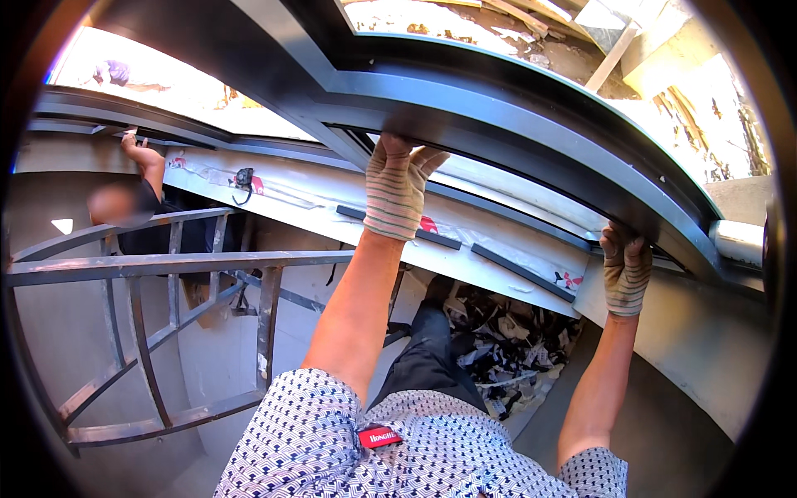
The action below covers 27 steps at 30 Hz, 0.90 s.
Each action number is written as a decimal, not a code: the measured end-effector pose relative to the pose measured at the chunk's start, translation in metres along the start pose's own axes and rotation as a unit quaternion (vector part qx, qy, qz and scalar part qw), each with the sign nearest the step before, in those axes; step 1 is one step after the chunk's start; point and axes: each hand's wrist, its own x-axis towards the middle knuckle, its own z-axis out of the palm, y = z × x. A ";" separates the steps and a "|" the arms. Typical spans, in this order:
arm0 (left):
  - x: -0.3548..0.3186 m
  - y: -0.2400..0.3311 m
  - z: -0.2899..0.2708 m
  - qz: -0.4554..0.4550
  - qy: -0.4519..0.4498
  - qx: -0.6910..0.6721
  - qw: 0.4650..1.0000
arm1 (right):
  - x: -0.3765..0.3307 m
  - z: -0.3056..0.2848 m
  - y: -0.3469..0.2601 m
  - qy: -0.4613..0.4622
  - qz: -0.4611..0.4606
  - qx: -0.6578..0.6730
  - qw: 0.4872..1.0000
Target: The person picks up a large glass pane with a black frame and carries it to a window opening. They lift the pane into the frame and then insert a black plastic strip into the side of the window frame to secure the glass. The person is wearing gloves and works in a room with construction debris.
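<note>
A dark grey window frame point(498, 124) crosses the view from upper left to right. My left hand point(395, 189), in a striped knit work glove, is curled over its lower edge near the middle upright. Farther right, my right hand point(627, 270) grips the same lower edge close to the frame's right corner, in a matching glove. Both arms are stretched forward. The frame hides some of the fingertips. Under my hands runs a white sill point(332, 202) covered partly with printed film. Two dark strips lie along it, one left strip point(436, 240) and one right strip point(519, 270).
At left, another person's bare hand point(145, 158) reaches up to the frame. A metal railing point(149, 264) stands between us. A black tape measure point(243, 177) rests on the sill. Scraps and rubble point(515, 340) cover the floor below. Wooden planks point(519, 15) lie outside.
</note>
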 end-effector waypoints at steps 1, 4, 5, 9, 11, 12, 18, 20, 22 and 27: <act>0.000 0.000 0.000 0.006 -0.003 0.000 1.000 | -0.001 -0.005 -0.001 -0.007 -0.006 0.009 1.000; -0.002 0.000 -0.001 0.023 -0.013 0.007 1.000 | -0.007 -0.020 -0.003 -0.008 -0.023 0.029 0.999; -0.002 -0.001 -0.001 0.026 -0.002 0.021 0.999 | -0.009 -0.023 -0.003 0.005 -0.029 0.031 0.999; 0.002 -0.007 0.005 0.047 0.027 0.027 0.998 | -0.002 -0.031 0.001 0.033 -0.052 0.020 0.998; 0.002 -0.012 0.007 0.047 0.035 0.026 0.998 | -0.001 -0.032 0.005 0.050 -0.061 0.020 0.997; 0.001 -0.011 0.008 0.049 0.039 0.025 0.998 | -0.001 -0.030 0.007 0.056 -0.065 0.020 0.996; 0.003 -0.010 0.011 0.042 0.057 0.008 0.997 | 0.004 -0.007 0.013 0.111 -0.086 0.014 0.990; 0.005 -0.005 0.008 0.037 0.037 0.006 0.999 | 0.007 -0.011 0.013 0.067 -0.086 0.027 0.994; 0.002 -0.006 0.004 0.028 0.027 0.006 0.999 | 0.002 -0.011 0.011 0.079 -0.086 0.012 0.993; 0.004 -0.019 0.014 -0.008 0.083 0.042 0.996 | 0.004 -0.024 0.026 0.095 -0.144 -0.017 0.985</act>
